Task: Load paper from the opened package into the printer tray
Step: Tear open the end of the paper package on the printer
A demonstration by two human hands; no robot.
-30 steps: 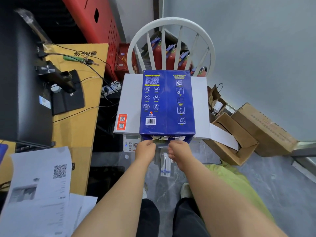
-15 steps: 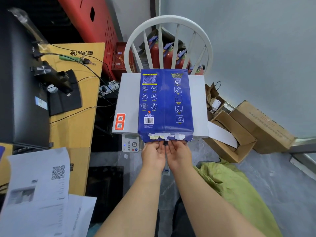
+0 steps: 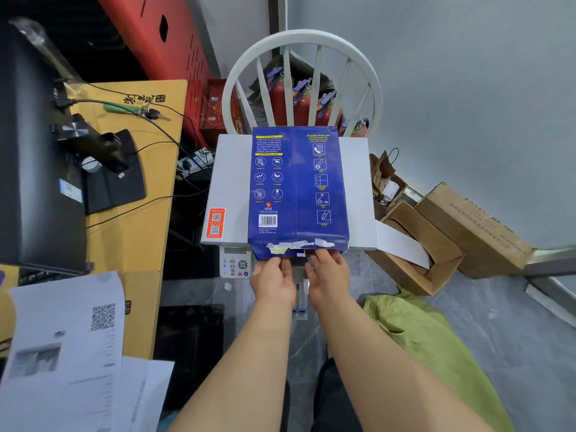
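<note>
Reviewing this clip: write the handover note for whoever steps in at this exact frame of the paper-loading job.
Left hand and right hand: both at the torn near end of the blue paper package, fingers at the opening; a firm grip can't be confirmed.
Package lies flat on top of the white printer, near end overhanging beside the control panel.
Done: wrapper torn open.
Left: pull out the sheets and load them into the tray, which is not clearly visible here.

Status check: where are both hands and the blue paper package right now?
Left hand and right hand open at the torn near end of the blue paper package. Package flat on the white printer. No sheets out; nothing blocking.
</note>
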